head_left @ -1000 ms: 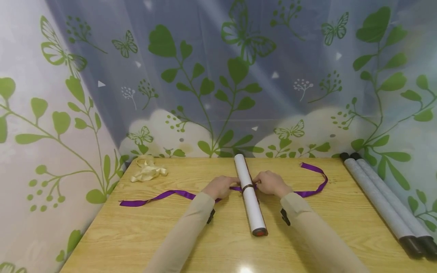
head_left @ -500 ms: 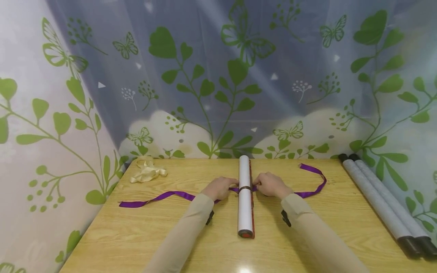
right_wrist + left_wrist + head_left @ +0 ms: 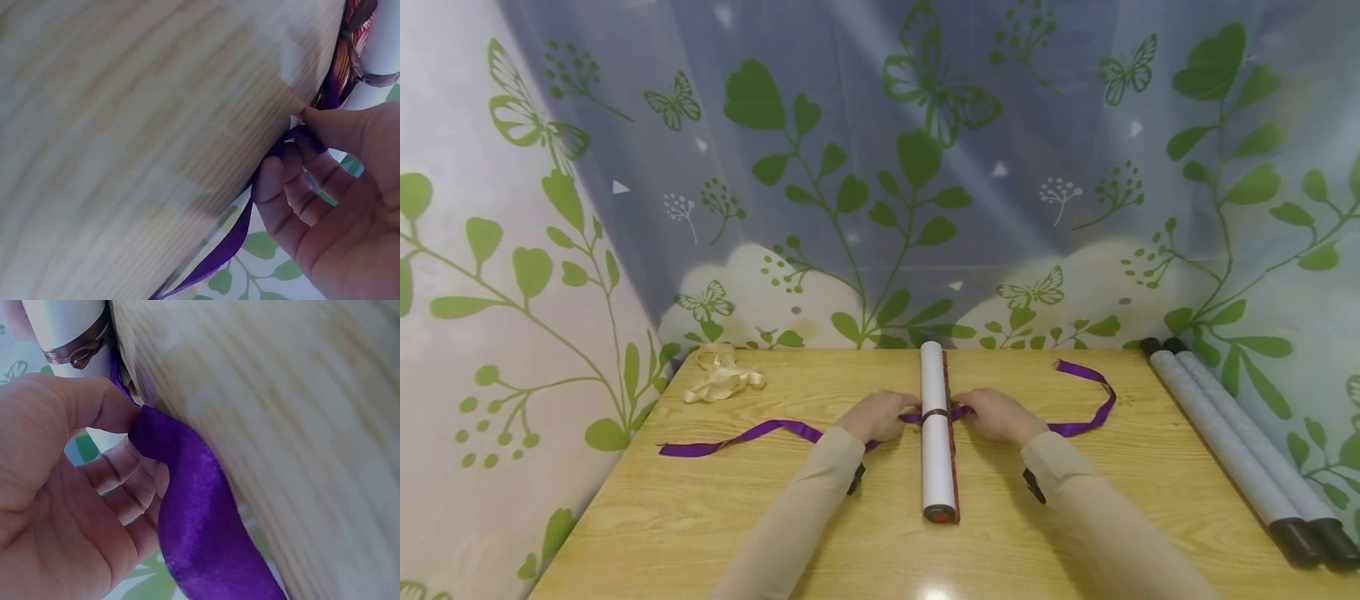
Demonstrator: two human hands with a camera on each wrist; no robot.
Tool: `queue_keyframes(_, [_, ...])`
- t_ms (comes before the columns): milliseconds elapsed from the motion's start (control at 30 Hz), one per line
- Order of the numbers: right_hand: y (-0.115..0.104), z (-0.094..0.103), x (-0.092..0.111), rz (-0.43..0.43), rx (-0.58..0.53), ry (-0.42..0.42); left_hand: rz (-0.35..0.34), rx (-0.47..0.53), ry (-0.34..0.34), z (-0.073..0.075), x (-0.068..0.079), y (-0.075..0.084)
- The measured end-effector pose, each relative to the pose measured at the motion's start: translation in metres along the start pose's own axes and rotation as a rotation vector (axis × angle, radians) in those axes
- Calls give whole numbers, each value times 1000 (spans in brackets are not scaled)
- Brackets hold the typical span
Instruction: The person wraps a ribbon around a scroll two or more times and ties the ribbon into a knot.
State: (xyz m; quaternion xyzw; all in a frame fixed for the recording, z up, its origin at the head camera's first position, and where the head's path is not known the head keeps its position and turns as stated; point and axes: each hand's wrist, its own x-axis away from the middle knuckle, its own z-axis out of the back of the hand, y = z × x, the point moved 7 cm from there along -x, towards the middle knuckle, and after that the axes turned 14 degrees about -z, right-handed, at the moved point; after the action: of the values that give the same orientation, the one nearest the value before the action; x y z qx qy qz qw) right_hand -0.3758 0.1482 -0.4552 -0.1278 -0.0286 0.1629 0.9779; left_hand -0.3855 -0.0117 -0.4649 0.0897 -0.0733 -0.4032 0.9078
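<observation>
**Purple ribbon pinched on both sides of white roll**

Table (image 3: 700, 517): light wood grain, spreads under both hands.
White roll (image 3: 936, 467): long cylinder, lies between the two hands, near end toward the person, far end well beyond the fingers. Near end shows a dark ring with a red centre. Red-patterned strip (image 3: 954, 475) runs along the side facing the right hand.
Purple ribbon (image 3: 194, 500): satin sheen, runs hand to hand, beneath the roll. Left tail (image 3: 692, 449) lies wavy on the table, outboard of the left hand; right tail (image 3: 1107, 407) hooks round, beyond the right hand.
Brown tie (image 3: 72, 350): narrow, shiny, around the roll at about mid-length, level with both hands. Small loop on the side facing the left hand.

Pose: beige sleeves (image 3: 797, 517) come in from the near side and converge on the roll. Black gear (image 3: 855, 481) sits under each wrist.
Left hand (image 3: 880, 415): just beside the roll, thumb and finger pinching the ribbon, other fingers loosely bent.
Right hand (image 3: 996, 414): just beside the roll, opposite side. Ribbon pinched between thumb and bent fingers; exact contact partly hidden.
</observation>
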Motion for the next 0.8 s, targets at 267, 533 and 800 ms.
queue_keyframes(267, [0,-3,-2,-26,-5,-13,8,-15,1,-1,-1,0])
queue_keyframes(533, [5,-1,-2,-66,-43,-7,-14,23,76,6,0,-6])
queue_keyframes(800, [22,14,0,-165,-9,77,-18,98,80,9,15,-12])
